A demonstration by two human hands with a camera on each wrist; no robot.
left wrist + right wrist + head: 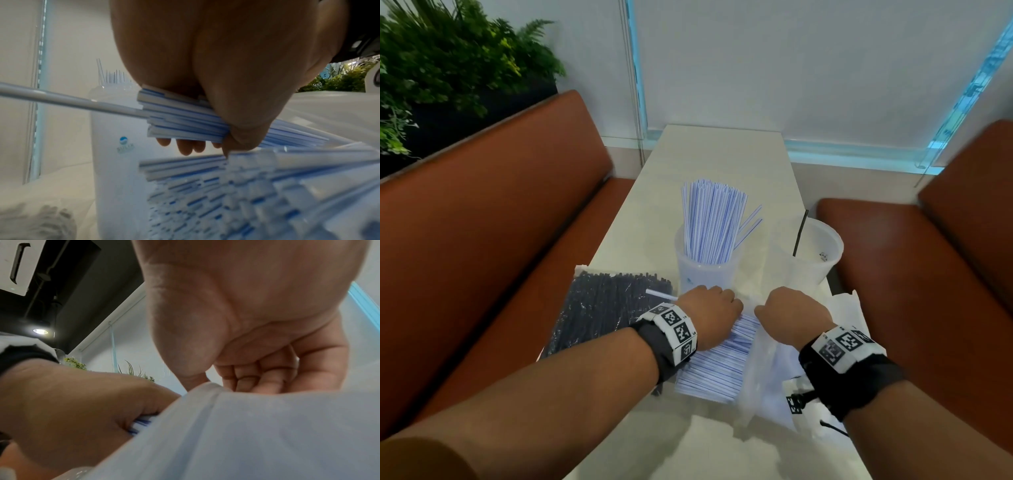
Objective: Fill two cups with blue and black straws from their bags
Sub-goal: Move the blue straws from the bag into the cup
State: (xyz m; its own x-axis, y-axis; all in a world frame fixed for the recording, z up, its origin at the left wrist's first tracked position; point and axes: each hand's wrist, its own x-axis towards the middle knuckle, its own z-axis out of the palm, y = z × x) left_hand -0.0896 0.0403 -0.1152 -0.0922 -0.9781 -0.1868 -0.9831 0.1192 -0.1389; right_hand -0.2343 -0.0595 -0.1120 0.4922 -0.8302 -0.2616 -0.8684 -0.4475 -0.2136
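My left hand (710, 315) grips a bundle of blue-striped straws (185, 123) just above the open bag of blue straws (717, 370) lying on the table (722, 154). My right hand (792, 313) pinches the edge of that clear bag (246, 426) beside it. A translucent cup (705, 270) behind my left hand stands full of blue straws (709, 222). To its right a second cup (808, 253) holds a single black straw (799, 236). A sealed bag of black straws (602, 308) lies at the left, with one loose straw (659, 294) on it.
Orange-brown bench seats (500, 240) flank the narrow table on both sides. A green plant (448, 61) stands at the far left behind the bench. Crumpled clear plastic (846, 308) lies by the table's right edge.
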